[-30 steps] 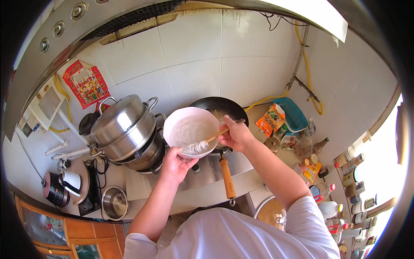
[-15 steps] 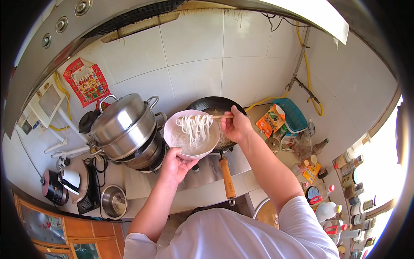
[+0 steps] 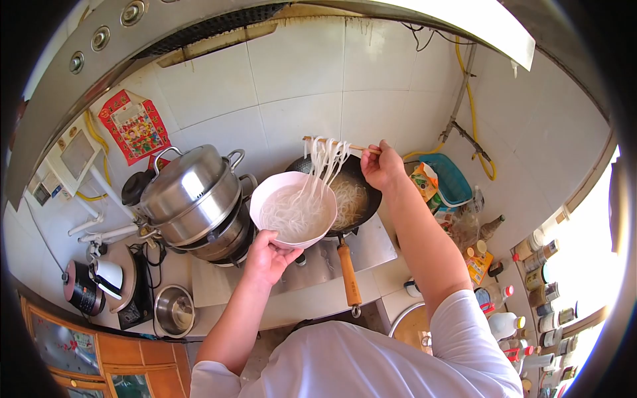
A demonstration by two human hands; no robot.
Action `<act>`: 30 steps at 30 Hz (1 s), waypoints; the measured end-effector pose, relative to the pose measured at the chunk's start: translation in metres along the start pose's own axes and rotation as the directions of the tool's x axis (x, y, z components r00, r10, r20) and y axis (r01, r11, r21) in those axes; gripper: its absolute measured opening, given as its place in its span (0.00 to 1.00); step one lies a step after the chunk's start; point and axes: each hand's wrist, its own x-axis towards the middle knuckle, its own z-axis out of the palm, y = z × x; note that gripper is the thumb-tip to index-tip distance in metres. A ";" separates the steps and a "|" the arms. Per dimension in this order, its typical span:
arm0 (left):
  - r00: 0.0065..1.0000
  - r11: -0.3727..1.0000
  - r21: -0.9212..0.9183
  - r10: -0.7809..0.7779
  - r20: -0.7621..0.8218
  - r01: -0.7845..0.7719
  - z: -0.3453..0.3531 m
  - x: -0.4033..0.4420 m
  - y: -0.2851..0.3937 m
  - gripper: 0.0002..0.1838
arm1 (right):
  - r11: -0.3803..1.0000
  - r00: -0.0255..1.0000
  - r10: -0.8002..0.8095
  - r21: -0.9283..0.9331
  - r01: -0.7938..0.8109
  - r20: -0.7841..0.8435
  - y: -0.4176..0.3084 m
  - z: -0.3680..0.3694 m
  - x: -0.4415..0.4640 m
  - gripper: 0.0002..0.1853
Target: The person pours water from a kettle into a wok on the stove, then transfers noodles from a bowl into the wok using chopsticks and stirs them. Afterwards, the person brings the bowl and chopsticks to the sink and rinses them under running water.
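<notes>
My left hand (image 3: 271,257) is closed on the near rim and side of a pale pink bowl (image 3: 255,205). Cloudy liquid and white noodles (image 3: 295,215) fill much of the bowl. With my right hand (image 3: 382,166) I grip wooden chopsticks (image 3: 361,147), held above the bowl's far right side. A bundle of noodles hangs over the chopsticks, its lower ends trailing into the bowl. Behind and to the right, a black wok (image 3: 373,211) on the stove holds more noodles in liquid. Its wooden handle (image 3: 348,272) points toward me, and the bowl covers part of the wok.
On the left stands a tall stack of steel steamer pots (image 3: 189,196). A steel basin (image 3: 174,310) sits at the counter's front left. Beyond my right arm are a blue plastic basket (image 3: 448,179), packets and several bottles. The range hood (image 3: 199,40) overhangs the stove.
My right hand has risen and moved right, lifting the chopsticks and noodles higher above the bowl. The bowl has barely moved. More of the wok's noodles now show.
</notes>
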 end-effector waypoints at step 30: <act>1.000 0.995 0.095 -0.010 -0.026 0.012 0.006 0.001 0.009 0.30 | 0.514 0.863 -0.153 -0.707 0.486 0.482 -0.034 0.014 -0.135 0.11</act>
